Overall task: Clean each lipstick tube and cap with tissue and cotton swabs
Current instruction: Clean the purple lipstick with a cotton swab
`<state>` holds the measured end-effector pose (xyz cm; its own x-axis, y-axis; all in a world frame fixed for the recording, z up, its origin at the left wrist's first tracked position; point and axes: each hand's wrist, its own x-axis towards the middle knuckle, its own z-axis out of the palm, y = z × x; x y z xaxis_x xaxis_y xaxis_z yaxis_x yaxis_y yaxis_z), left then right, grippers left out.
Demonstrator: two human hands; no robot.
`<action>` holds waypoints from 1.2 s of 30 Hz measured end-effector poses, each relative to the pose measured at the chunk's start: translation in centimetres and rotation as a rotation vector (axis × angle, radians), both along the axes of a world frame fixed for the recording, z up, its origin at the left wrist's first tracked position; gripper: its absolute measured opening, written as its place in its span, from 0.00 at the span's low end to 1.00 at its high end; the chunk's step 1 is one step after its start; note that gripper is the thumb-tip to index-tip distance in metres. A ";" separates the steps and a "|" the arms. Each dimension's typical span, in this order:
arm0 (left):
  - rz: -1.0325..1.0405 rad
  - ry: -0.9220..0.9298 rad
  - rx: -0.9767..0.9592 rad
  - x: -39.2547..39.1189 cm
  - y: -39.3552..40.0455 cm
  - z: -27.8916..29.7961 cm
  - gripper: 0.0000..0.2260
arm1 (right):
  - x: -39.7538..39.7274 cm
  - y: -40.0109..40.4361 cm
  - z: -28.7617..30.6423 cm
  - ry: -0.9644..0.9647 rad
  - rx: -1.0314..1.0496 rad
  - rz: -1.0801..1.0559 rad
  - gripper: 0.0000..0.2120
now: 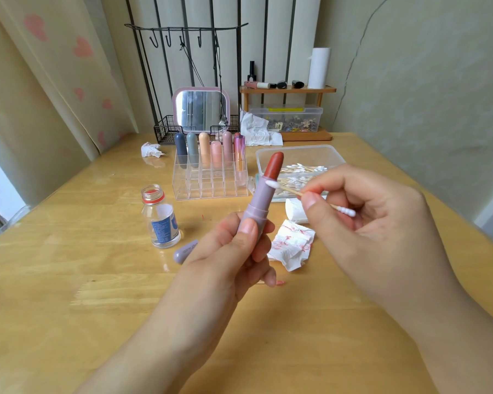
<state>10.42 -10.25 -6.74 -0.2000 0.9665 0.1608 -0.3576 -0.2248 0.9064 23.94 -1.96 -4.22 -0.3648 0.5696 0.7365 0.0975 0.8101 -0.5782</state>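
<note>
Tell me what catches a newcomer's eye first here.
At centre, the left hand holds an open lilac lipstick upright, while the right hand pinches a cotton swab with its tip at the tube's rim. Behind stands a clear rack of pastel lipsticks, and a red-smeared tissue lies below the right hand.

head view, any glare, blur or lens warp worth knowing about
Head view: soft daylight glare streaks the wooden table near the clear bottle; wide-angle warp bows the table edges and the wall lines; the lipstick and cotton swab stay fairly sharp, while the far shelf looks softer.
</note>
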 end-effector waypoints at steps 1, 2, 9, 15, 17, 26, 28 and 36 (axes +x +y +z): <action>0.002 -0.001 0.000 0.0 0.0 0.0 0.11 | 0.0 -0.1 0.0 -0.004 0.005 0.004 0.06; 0.005 0.003 -0.002 0.0 0.0 0.0 0.11 | -0.1 -0.1 0.0 -0.010 0.015 0.003 0.05; 0.013 0.016 -0.007 0.0 0.0 -0.1 0.11 | 0.1 -0.2 0.1 -0.024 0.027 0.036 0.06; 0.025 0.001 -0.002 0.0 0.0 0.0 0.11 | 0.0 -0.1 0.1 -0.026 0.056 -0.017 0.06; 0.032 -0.006 -0.002 0.0 0.1 0.0 0.11 | 0.0 -0.1 0.0 -0.034 0.058 -0.002 0.06; 0.024 -0.039 0.032 0.1 -0.1 0.2 0.07 | 0.1 -0.1 0.2 -0.031 0.065 0.004 0.05; 0.017 -0.039 0.043 0.1 0.1 0.1 0.07 | 0.1 -0.3 0.1 -0.049 0.064 0.025 0.04; 0.030 -0.041 0.048 0.2 0.3 -0.2 0.10 | 0.2 -0.1 0.3 -0.049 0.087 -0.020 0.04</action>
